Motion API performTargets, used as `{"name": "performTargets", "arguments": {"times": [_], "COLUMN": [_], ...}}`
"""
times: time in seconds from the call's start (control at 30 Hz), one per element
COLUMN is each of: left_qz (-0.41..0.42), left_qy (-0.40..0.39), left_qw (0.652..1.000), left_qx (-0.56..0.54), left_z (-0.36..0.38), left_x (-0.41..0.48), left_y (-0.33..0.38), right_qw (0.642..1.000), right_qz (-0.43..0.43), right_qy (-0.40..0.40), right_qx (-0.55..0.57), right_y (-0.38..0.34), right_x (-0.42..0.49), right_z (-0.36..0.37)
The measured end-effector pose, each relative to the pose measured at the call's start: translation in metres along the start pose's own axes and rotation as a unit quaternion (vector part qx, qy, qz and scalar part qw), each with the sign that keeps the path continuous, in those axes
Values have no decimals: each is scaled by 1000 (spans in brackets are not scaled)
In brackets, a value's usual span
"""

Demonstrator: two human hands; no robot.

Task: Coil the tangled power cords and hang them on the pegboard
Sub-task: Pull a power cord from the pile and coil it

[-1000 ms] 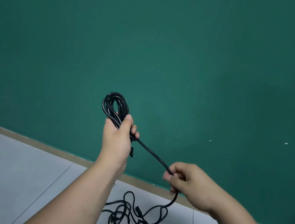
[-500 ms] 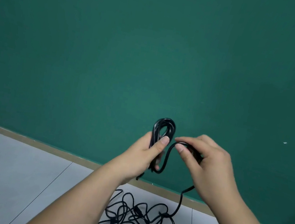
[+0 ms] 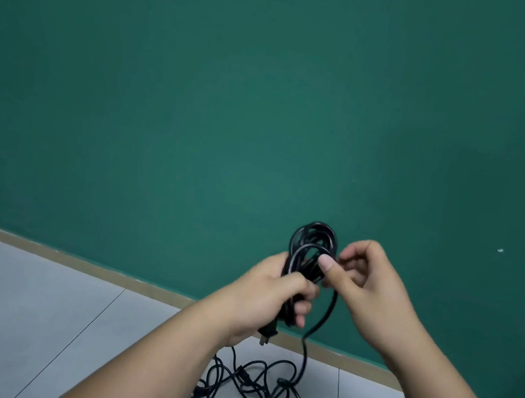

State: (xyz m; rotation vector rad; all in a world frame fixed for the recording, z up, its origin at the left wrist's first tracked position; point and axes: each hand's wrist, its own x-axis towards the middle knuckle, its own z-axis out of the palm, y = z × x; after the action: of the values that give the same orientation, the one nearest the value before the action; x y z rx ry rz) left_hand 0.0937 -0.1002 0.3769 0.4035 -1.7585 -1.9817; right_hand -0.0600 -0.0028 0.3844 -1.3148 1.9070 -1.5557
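My left hand (image 3: pixel 267 298) grips the lower part of a black power cord coil (image 3: pixel 314 242) made of several loops that stick up above my fist. The cord's plug (image 3: pixel 267 334) hangs below that hand. My right hand (image 3: pixel 366 287) pinches the cord beside the coil, its thumb pressed against the loops. From there a loose strand (image 3: pixel 320 323) drops to a tangled pile of black cords (image 3: pixel 256 392) on the floor. No pegboard is in view.
A plain green wall (image 3: pixel 271 96) fills most of the view, with a tan baseboard (image 3: pixel 70 262) along its foot. Grey floor tiles (image 3: pixel 9 313) lie below, and the cord pile sits between my forearms.
My right hand has laid another loop onto the coil and now presses it with the thumb. The coil has moved right and grown thicker; the plug now hangs below my left hand.
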Motion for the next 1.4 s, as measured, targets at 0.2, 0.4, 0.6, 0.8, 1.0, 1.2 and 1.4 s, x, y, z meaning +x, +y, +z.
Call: {"name": "performTargets", "arguments": {"times": [0.2,0.4,0.6,0.8,1.0,1.2,1.4], "left_qz": [60,77,42,32,27,50,58], "left_qy": [104,100,134,60,3,45,89], "left_qw": [975,979,988,963,987,993,986], "left_qx": [-185,-160,57,260,155,96,126], "left_z": [-19,-24,-35,-32,-25,-22,-18], "left_x": [2,-2,1,-3,-5,-5,-3], "left_y": [13,13,7,1,8,7,-1], "right_qw": [969,973,999,982,980,990,994], "right_qz": [80,42,-46,-67,35,39,63], "right_qy": [-233,-226,-10,174,198,132,74], "right_qx": [-26,-18,20,-14,-3,-16,46], "right_y": [28,16,-3,-16,-5,-8,-15], "right_x": [-1,-5,-1,-4,4,-2,-6], "right_z": [1,25,28,15,3,14,27]}}
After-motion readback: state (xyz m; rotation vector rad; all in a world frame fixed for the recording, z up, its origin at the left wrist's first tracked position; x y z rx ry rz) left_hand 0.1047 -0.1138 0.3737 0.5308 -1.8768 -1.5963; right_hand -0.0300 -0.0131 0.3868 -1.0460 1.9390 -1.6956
